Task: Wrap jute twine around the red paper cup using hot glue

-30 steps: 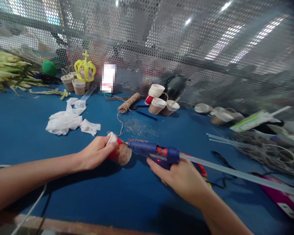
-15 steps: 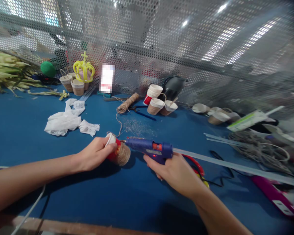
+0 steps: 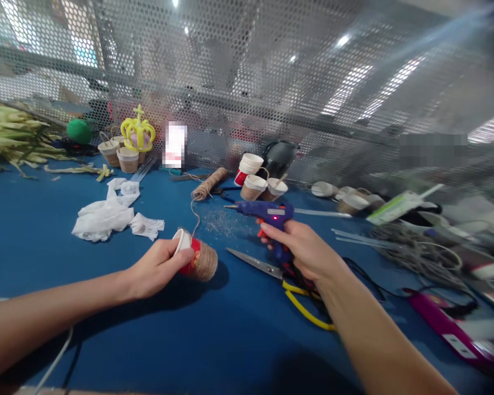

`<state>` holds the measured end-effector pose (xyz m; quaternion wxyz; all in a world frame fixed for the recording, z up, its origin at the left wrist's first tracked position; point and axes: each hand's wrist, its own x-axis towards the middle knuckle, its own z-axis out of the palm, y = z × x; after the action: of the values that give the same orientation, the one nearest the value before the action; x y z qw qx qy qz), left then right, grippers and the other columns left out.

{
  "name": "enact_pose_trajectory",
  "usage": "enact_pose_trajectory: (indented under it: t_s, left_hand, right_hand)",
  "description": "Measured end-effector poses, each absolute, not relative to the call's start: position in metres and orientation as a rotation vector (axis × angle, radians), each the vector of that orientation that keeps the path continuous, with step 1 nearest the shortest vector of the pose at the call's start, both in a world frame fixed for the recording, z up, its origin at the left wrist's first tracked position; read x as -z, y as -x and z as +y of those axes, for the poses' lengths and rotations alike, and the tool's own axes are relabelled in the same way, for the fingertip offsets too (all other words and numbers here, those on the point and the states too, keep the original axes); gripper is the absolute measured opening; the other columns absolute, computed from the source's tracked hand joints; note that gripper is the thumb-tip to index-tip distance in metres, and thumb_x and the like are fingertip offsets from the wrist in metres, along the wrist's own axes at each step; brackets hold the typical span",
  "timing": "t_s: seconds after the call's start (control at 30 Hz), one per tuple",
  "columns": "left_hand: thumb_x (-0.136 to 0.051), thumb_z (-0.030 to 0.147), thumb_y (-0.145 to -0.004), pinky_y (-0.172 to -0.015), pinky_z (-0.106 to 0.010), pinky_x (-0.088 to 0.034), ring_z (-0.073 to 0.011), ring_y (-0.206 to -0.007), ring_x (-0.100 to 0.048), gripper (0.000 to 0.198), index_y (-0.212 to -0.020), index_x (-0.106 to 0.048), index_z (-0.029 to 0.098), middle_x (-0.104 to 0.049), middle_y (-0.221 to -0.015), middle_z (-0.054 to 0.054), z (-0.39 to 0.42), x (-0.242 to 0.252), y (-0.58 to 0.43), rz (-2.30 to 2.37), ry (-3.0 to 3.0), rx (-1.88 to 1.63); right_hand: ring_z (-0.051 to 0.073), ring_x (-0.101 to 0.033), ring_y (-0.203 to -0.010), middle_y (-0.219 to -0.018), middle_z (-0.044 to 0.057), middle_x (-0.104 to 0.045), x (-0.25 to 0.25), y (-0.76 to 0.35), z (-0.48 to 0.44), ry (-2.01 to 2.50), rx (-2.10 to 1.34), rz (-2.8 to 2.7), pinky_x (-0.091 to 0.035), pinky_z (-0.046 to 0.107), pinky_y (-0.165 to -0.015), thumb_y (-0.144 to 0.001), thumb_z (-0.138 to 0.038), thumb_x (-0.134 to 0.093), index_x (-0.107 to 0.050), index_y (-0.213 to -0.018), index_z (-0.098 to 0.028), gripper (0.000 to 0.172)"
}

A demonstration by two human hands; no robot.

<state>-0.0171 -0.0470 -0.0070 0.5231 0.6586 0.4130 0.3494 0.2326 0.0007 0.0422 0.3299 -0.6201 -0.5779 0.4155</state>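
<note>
My left hand (image 3: 161, 267) is closed round the rim end of a red and white paper cup (image 3: 185, 245), which lies tilted with its base to the right. Brown twine (image 3: 206, 262) is wound round the cup's lower half, and a strand runs from there back to a twine roll (image 3: 209, 184). In my right hand (image 3: 307, 244) is a blue glue gun (image 3: 267, 211), its red light lit and nozzle pointing left, apart from the cup. A clear glue stick (image 3: 323, 213) sticks out behind it. Below the gun lie yellow-handled scissors (image 3: 255, 262).
Crumpled white cloth (image 3: 102, 216) lies at left, before twine-wrapped cups (image 3: 128, 160) and a yellow crown (image 3: 138, 131). More cups (image 3: 253, 186) stand along the perforated metal screen (image 3: 214, 99). At right are a tangle of grey cord (image 3: 420, 241) and a purple power strip (image 3: 440, 323).
The glue gun has moved away from the cup, up and to the right, and the scissors now show beneath it. My left hand still holds the cup. The view has shifted slightly.
</note>
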Motion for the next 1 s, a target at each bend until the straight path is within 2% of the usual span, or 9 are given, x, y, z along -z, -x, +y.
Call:
enact_pose_trajectory:
  t_s: [0.17,0.23,0.33,0.43,0.53,0.67,0.77,0.87,1.0]
  left_hand:
    - [-0.035,0.04,-0.081,-0.061,-0.021,-0.038,-0.0117,-0.063,-0.043,0.037,-0.077,-0.055,0.01,-0.052,-0.068,-0.001,-0.048,0.007,0.018,1.015,-1.609,-0.829]
    - [-0.033,0.039,-0.082,-0.061,-0.021,-0.037,-0.0112,-0.062,-0.041,0.036,-0.075,-0.054,0.011,-0.049,-0.067,0.0,-0.05,0.006,0.018,1.004,-1.644,-0.832]
    - [-0.032,0.036,-0.082,-0.057,-0.021,-0.035,-0.01,-0.059,-0.036,0.033,-0.067,-0.049,0.013,-0.043,-0.063,0.001,-0.052,0.003,0.019,1.001,-1.732,-0.84]
    - [-0.031,0.033,-0.082,-0.053,-0.021,-0.032,-0.0094,-0.056,-0.033,0.031,-0.061,-0.043,0.015,-0.038,-0.059,0.003,-0.055,-0.001,0.019,1.037,-1.845,-0.842]
    - [-0.03,0.028,-0.083,-0.053,-0.022,-0.032,-0.0098,-0.054,-0.033,0.028,-0.061,-0.042,0.016,-0.039,-0.058,0.002,-0.059,-0.007,0.017,1.014,-1.979,-0.821]
    - [-0.032,0.016,-0.08,-0.065,-0.026,-0.036,-0.013,-0.064,-0.039,0.017,-0.07,-0.047,0.015,-0.051,-0.068,-0.004,-0.065,-0.014,0.014,0.719,-2.315,-0.802]
    - [-0.035,0.014,-0.077,-0.063,-0.028,-0.035,-0.0146,-0.063,-0.04,0.015,-0.066,-0.045,0.016,-0.052,-0.067,-0.006,-0.069,-0.014,0.012,0.575,-2.481,-0.79]
    - [-0.034,0.013,-0.076,-0.064,-0.029,-0.035,-0.0155,-0.064,-0.041,0.015,-0.066,-0.045,0.016,-0.053,-0.068,-0.007,-0.071,-0.014,0.012,0.511,-2.525,-0.742]
    - [-0.033,0.017,-0.08,-0.064,-0.026,-0.036,-0.0133,-0.063,-0.041,0.02,-0.067,-0.048,0.015,-0.051,-0.068,-0.004,-0.071,-0.017,0.013,0.557,-2.313,-0.668]
  right_hand:
    - [0.005,-0.042,-0.04,-0.052,-0.001,-0.05,-0.026,-0.238,0.04,1.852,-0.968,-1.517,-0.037,0.018,-0.04,-0.078,-0.036,-0.05,-0.049,-0.059,-0.014,0.029]
    - [0.005,-0.044,-0.041,-0.054,-0.002,-0.05,-0.017,-0.239,0.052,1.958,-0.913,-1.531,-0.038,0.019,-0.041,-0.079,-0.037,-0.048,-0.05,-0.062,-0.013,0.03]
    - [0.007,-0.049,-0.046,-0.057,-0.002,-0.053,-0.009,-0.239,0.061,2.068,-0.821,-1.585,-0.04,0.022,-0.045,-0.081,-0.036,-0.047,-0.054,-0.068,-0.012,0.028]
    - [0.015,-0.055,-0.057,-0.056,0.004,-0.056,-0.016,-0.232,0.055,2.05,-0.687,-1.682,-0.039,0.026,-0.05,-0.076,-0.033,-0.053,-0.055,-0.058,-0.013,0.027]
    - [0.02,-0.057,-0.075,-0.07,0.008,-0.062,-0.03,-0.212,0.034,1.905,-0.644,-1.835,-0.039,0.029,-0.062,-0.077,-0.038,-0.05,-0.06,-0.061,-0.016,0.029]
    - [0.016,-0.058,-0.075,-0.079,0.003,-0.067,-0.04,-0.176,0.0,1.608,-0.977,-2.1,-0.04,0.028,-0.071,-0.079,-0.052,-0.036,-0.068,-0.071,-0.021,0.045]
    - [0.016,-0.054,-0.092,-0.098,0.005,-0.064,-0.038,-0.159,-0.015,1.167,-1.49,-2.101,-0.036,0.031,-0.083,-0.083,-0.053,-0.024,-0.066,-0.09,-0.019,0.055]
    - [0.015,-0.051,-0.098,-0.11,0.004,-0.058,-0.036,-0.153,-0.02,0.892,-1.799,-1.918,-0.035,0.03,-0.085,-0.081,-0.048,-0.039,-0.061,-0.101,-0.021,0.04]
    - [0.009,-0.053,-0.084,-0.094,0.001,-0.062,-0.038,-0.153,-0.022,0.869,-1.725,-1.694,-0.037,0.022,-0.078,-0.072,-0.03,-0.06,-0.066,-0.077,-0.019,0.014]
